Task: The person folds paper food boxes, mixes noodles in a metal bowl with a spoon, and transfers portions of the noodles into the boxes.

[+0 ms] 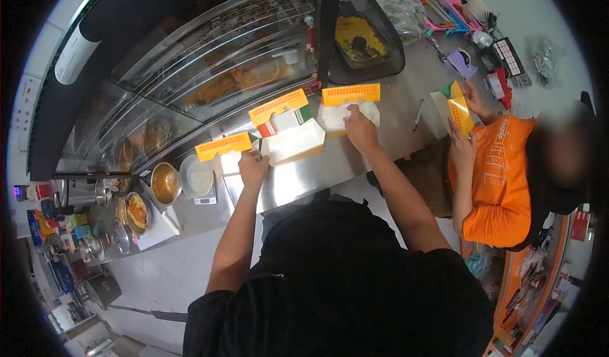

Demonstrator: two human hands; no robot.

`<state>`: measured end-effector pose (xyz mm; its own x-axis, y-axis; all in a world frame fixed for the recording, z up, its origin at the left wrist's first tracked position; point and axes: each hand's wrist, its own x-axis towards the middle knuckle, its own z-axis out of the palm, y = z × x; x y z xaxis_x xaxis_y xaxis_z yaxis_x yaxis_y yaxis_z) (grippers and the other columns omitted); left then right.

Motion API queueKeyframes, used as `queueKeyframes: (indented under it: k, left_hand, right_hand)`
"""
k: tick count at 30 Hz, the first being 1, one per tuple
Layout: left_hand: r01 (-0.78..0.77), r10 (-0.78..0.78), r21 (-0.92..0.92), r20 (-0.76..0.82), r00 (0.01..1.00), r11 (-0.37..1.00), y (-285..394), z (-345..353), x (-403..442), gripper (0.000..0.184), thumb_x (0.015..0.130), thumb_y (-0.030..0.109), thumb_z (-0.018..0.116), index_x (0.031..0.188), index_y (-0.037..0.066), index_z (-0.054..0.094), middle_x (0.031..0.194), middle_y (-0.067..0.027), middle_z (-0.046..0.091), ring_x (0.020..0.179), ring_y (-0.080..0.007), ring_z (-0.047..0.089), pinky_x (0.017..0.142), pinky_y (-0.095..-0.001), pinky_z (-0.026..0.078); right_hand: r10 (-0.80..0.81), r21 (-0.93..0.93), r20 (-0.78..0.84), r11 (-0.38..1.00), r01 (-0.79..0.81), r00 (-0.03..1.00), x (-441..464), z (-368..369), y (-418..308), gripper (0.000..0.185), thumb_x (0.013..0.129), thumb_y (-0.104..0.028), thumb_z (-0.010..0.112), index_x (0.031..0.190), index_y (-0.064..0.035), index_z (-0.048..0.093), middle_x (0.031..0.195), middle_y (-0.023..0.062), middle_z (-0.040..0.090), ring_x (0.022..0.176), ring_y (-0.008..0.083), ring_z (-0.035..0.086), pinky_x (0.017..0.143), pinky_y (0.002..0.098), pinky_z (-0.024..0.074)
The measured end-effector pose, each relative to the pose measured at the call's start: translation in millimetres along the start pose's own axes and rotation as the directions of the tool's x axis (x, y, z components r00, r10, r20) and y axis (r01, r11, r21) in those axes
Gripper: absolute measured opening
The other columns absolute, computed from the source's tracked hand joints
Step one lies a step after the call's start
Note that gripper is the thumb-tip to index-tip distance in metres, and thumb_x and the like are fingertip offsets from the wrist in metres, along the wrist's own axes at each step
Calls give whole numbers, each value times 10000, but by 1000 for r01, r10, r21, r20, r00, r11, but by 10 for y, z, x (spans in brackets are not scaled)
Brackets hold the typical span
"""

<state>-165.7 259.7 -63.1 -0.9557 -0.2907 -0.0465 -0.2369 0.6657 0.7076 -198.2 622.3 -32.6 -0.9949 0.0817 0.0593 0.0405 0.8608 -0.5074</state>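
Sitting between the two bare hands, the middle box (293,138) lay open on the steel counter (273,192), its yellow lid up and white inside showing. It looked light and made of thin, fairly stiff card, likely to slide easily on the metal and to crease if squeezed; the side walls low down seemed the best hold, rather than the lid flap. To its left lay the left box (223,145), where the left hand (255,168) had its fingers drawn in narrow at the near corner; whether they pinched the card or something dark beside it, I could not tell. To the middle box's right was the right box (351,95), also open, with the right hand (361,128) reaching over its near edge, fingers bent inward; how tightly they closed, I could not tell. Beyond the middle box stood the glass display case (209,65), and beyond and to its right a dark tub (396,55) with yellow food. Farther right of it, a co-worker in an orange shirt (498,179) held another yellow carton (458,111) in both hands. Well left of it sat a pale round tub (196,174) and a metal bowl (165,183).
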Motion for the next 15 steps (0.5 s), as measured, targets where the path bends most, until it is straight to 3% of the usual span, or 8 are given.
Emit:
queueKeyframes:
  k: [3, 4, 7, 8, 10, 13, 15]
  left_hand:
    - [-130, 117, 417, 58, 991, 900, 14, -81, -129, 692, 715, 367, 869, 1171, -79, 601, 855, -197, 714, 789, -408, 700, 772, -501, 572]
    - [67, -67, 415, -14, 998, 908, 114, -123, -219, 763, 730, 447, 868, 1201, -77, 577, 1012, -236, 688, 958, -424, 661, 858, -530, 526]
    - [-40, 144, 266, -385, 912, 963, 383, -171, -578, 730, 755, 456, 853, 1199, -46, 563, 1240, -272, 588, 1180, -449, 543, 964, -568, 435]
    - [-44, 82, 140, -276, 958, 989, 345, -194, -621, 711, 794, 412, 831, 1283, -13, 539, 1373, -261, 479, 1276, -464, 439, 1022, -586, 365]
    - [-108, 147, 183, -212, 966, 977, 262, -224, -584, 687, 813, 357, 817, 1333, 11, 532, 1353, -258, 497, 1243, -456, 470, 1022, -568, 381]
    - [-223, 259, 217, -153, 954, 950, 125, -196, -379, 638, 832, 284, 797, 1360, 46, 530, 1344, -258, 507, 1212, -465, 497, 1003, -548, 419]
    - [-266, 292, 203, -109, 950, 942, 47, -129, -250, 600, 831, 251, 789, 1338, 51, 539, 1345, -259, 508, 1192, -472, 522, 978, -539, 454]
  right_hand:
    - [-17, -21, 57, 1000, 18, 998, -120, -128, 19, 668, 826, -243, 806, 1348, -66, 429, 1078, 188, 698, 958, 425, 695, 840, 509, 548]
    - [-42, -44, 63, 998, 45, 997, -197, -141, 75, 732, 802, -259, 830, 1365, -67, 402, 1069, 175, 695, 933, 428, 701, 826, 500, 556]
    - [81, 15, 117, 996, -83, 990, -427, -179, 232, 1010, 717, -304, 893, 1502, -78, 300, 1145, 195, 687, 984, 440, 702, 869, 485, 564]
    - [61, 34, 143, 997, -67, 988, -514, -190, 281, 1101, 693, -306, 909, 1539, -80, 241, 1133, 212, 689, 994, 449, 701, 880, 484, 564]
    - [20, 75, 180, 997, -34, 983, -621, -261, 299, 1286, 644, -310, 940, 1614, -85, 124, 1108, 247, 693, 1013, 466, 698, 901, 484, 564]
    - [103, 16, 390, 993, -119, 915, -556, -254, 378, 1469, 574, -315, 979, 1648, -120, -4, 1050, 285, 700, 1011, 489, 694, 914, 492, 559]
    - [140, -111, 377, 988, -105, 915, -504, -175, 398, 1448, 557, -316, 990, 1643, -125, 50, 1023, 287, 705, 1012, 483, 697, 904, 496, 563]
